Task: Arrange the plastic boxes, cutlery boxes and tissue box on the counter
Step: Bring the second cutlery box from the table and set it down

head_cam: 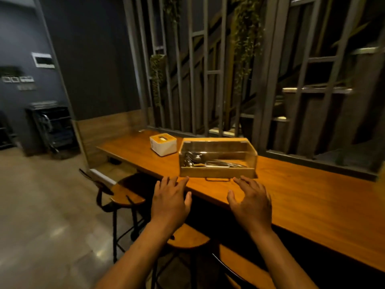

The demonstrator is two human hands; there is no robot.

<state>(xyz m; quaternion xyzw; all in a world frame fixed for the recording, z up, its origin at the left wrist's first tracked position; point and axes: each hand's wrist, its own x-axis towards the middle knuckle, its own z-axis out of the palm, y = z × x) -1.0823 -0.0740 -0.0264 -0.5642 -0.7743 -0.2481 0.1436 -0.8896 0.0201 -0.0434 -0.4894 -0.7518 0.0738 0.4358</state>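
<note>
Cutlery box (pixel 217 158) sits on the wooden worktop (pixel 302 197), near the front edge, straight ahead of me. Wood base, clear cover, metal cutlery (pixel 208 161) lying inside; spoon bowls bunched at the left end, handles running right. Its long axis runs left-right along the worktop, parallel to the front edge, long clear face toward me. A thin wire handle (pixel 217 179) lies flat on the worktop against the box's front base.

Tissue box (pixel 163 144) is just beside it to the back left, white with a tan top and a slot facing up, turned at an angle so one corner points at me. The two boxes look apart, small gap between them, hard to be sure.

My left hand (pixel 170 200) is open, fingers spread, palm down, hovering off the front-left corner of the cutlery box, holding nothing. My right hand (pixel 251 202) is the same, open and spread, empty, off the front-right part. Fingertips are near the box, not touching it.

Round wooden stools (pixel 127 195) with dark metal legs stand under the worktop edge below my arms. A metal slat screen (pixel 208 69) with hanging plants runs behind the worktop.
</note>
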